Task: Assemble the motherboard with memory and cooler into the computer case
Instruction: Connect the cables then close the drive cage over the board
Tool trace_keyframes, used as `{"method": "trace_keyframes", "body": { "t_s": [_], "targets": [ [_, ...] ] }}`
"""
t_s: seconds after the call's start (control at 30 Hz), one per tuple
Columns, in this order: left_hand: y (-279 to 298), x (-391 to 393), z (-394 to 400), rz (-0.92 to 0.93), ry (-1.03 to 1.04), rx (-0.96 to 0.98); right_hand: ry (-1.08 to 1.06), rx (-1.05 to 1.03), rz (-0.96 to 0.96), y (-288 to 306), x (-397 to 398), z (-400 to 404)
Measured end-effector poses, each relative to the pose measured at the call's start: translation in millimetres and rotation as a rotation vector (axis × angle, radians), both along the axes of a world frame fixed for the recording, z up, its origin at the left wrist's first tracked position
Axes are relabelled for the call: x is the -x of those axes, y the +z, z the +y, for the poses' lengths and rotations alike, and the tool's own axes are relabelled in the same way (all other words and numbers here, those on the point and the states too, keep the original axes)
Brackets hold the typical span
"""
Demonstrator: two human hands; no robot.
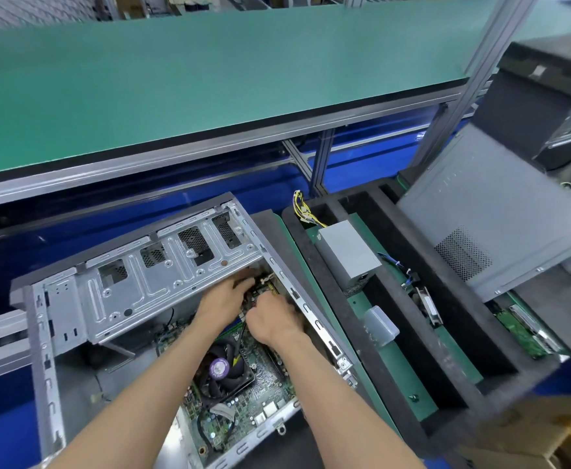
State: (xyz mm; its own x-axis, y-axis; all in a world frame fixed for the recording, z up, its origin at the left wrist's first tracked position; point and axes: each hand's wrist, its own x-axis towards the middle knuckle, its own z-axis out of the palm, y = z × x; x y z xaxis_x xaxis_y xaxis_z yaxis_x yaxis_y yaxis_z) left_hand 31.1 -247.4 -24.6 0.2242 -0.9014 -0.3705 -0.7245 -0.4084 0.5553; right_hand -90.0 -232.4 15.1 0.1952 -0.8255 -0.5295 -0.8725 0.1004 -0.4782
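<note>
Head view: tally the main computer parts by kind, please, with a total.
Open case: 1
Motherboard: 1
Cooler fan: 1
Power supply: 1
Grey side panel: 1
Total: 5

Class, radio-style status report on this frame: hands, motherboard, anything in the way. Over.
Both hands, left hand and right hand, working at motherboard far edge; grip unclear. Board with cooler sits in case. Drive cage overhangs work spot.

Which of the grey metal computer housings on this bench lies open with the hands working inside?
The open grey metal case at left, holding the green motherboard; the closed dark grey case at right leans untouched.
</note>
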Motion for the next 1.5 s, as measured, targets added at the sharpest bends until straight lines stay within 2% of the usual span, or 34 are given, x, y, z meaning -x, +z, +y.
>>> {"method": "trace_keyframes", "body": {
  "t_s": [0.07, 0.17, 0.23, 0.3, 0.4, 0.53, 0.6, 0.7, 0.8, 0.9, 1.03, 1.1, 1.17, 1.23, 1.5],
  "targets": [
    [4, -6, 19, -0.034, 0.052, 0.136, 0.004, 0.005, 0.011, 0, 0, 0],
    [10, -14, 42, 0.059, 0.06, 0.317, 0.012, 0.025, 0.032, -1, 0, -1],
    [14, -17, 56, 0.057, -0.09, 0.296, 0.022, 0.034, 0.04, -1, 0, -1],
    [17, -18, 60, 0.109, -0.241, 0.193, 0.019, 0.03, 0.038, -2, 0, 0],
    [18, -20, 58, 0.221, -0.293, 0.124, 0.011, 0.032, 0.038, -3, 0, 0],
    [20, -34, 54, 0.485, -0.116, 0.062, -0.027, 0.033, -0.01, -2, 1, 0],
    [23, -36, 50, 0.686, 0.007, 0.043, -0.059, 0.025, -0.069, -1, 0, 0],
    [24, -31, 46, 0.996, 0.208, 0.05, -0.166, -0.063, -0.274, -3, -1, -3],
    [22, -29, 45, 1.13, 0.386, 0.062, -0.284, -0.182, -0.478, -7, -2, -7],
    [21, -29, 43, 1.157, 0.482, 0.059, -0.364, -0.32, -0.593, -12, -6, -16],
    [18, -26, 41, 1.173, 0.58, 0.108, -0.297, -0.451, -0.448, -9, -16, -30],
    [17, -27, 40, 1.146, 0.576, 0.121, -0.279, -0.441, -0.524, -2, -13, -25],
    [16, -28, 38, 1.124, 0.575, 0.119, -0.285, -0.375, -0.751, 0, -6, -14],
    [15, -31, 37, 1.141, 0.601, 0.104, -0.267, -0.297, -0.872, 3, 1, -4],
    [11, -32, 37, 1.215, 0.669, 0.09, -0.208, -0.219, -0.862, 7, 2, 0]
  ]
}}
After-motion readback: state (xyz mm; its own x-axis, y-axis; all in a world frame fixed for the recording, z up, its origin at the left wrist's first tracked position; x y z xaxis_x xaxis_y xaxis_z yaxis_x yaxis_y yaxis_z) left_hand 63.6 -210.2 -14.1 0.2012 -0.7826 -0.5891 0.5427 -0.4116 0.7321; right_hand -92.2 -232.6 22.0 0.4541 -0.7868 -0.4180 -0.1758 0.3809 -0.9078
